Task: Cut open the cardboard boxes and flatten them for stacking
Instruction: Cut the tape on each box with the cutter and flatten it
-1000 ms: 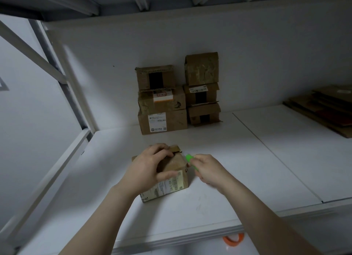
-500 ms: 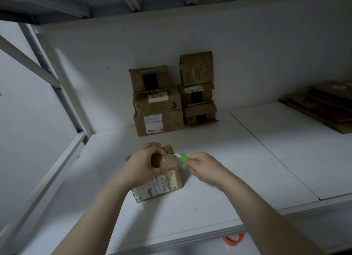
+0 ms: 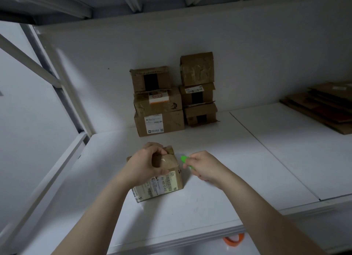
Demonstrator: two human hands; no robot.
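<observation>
The left hand (image 3: pixel 146 164) still clamps the small box (image 3: pixel 162 175) at the near shelf (image 3: pixel 190 213), while the right hand (image 3: pixel 204 167), fist closed on the green cutter (image 3: pixel 184 159), has edged its blade toward the box's taped top, so cutting looks imminent.

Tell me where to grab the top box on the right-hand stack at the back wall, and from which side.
Grip the top box by its two side walls, coming from the front. It stands taller than wide on the labelled box beneath, its back is near the wall, and the left stack reaches only partway up it, so both upper sides look free. Take it high, probably with both hands, since it may tip.
</observation>
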